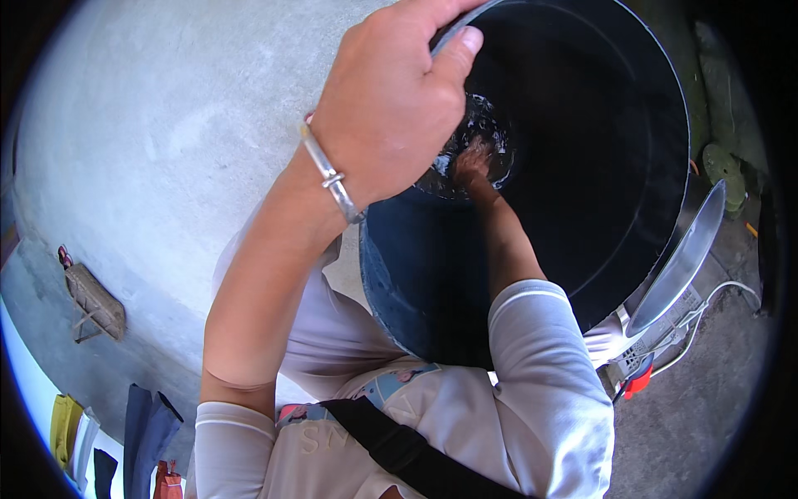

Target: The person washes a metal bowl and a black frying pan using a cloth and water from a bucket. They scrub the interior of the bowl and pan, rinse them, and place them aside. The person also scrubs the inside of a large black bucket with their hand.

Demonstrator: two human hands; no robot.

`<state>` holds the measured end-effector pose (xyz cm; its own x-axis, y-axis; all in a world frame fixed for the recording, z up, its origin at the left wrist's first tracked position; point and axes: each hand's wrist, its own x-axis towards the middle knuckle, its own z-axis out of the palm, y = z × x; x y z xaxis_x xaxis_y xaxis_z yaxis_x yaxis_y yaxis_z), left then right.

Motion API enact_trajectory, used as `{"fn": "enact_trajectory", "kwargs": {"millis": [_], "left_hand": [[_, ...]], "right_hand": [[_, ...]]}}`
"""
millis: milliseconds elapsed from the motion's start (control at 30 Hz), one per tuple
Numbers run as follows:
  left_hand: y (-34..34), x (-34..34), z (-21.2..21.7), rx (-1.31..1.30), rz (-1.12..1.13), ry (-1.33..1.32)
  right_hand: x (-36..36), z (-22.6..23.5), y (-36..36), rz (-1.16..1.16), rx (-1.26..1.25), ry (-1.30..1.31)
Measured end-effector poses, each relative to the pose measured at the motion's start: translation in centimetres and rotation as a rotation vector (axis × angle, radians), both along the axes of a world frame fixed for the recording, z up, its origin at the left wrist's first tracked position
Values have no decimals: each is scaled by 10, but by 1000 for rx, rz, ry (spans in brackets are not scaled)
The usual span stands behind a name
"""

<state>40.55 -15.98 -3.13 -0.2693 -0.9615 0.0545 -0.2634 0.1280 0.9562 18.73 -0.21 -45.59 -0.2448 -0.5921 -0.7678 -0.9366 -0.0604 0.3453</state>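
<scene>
A big, deep dark barrel (607, 183) is tipped toward me, its wide mouth facing up at my body. My left hand (399, 91) is closed over the rim at the upper left, thumb on the inner side and a silver bangle on the wrist. The other fingers lie partly out of sight beyond the rim. Deep inside the barrel, my right hand (474, 162) is at the splashing water (490, 121) near the bottom. Motion, shade and water blur its fingers, so whether it holds anything is hidden.
A round metal lid or basin (682, 258) stands tilted right of the barrel, beside a white cable (706, 299) and a red object (638, 381). A small brown stool-like thing (96, 301) is at the left. Hanging clothes (150, 432) show at the lower left.
</scene>
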Motion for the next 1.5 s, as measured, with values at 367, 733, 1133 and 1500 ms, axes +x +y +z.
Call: {"fn": "enact_trajectory", "kwargs": {"millis": [367, 733, 1133, 1500], "left_hand": [[-3, -1, -11, -21, 21, -7], [3, 9, -4, -3, -21, 5], [6, 14, 2, -62, 23, 58], [-3, 6, 11, 78, -19, -4]], "right_hand": [[129, 36, -61, -77, 23, -803], [7, 41, -117, 443, -445, -186], [84, 74, 4, -172, 198, -271], [-20, 103, 21, 342, 535, -494]]}}
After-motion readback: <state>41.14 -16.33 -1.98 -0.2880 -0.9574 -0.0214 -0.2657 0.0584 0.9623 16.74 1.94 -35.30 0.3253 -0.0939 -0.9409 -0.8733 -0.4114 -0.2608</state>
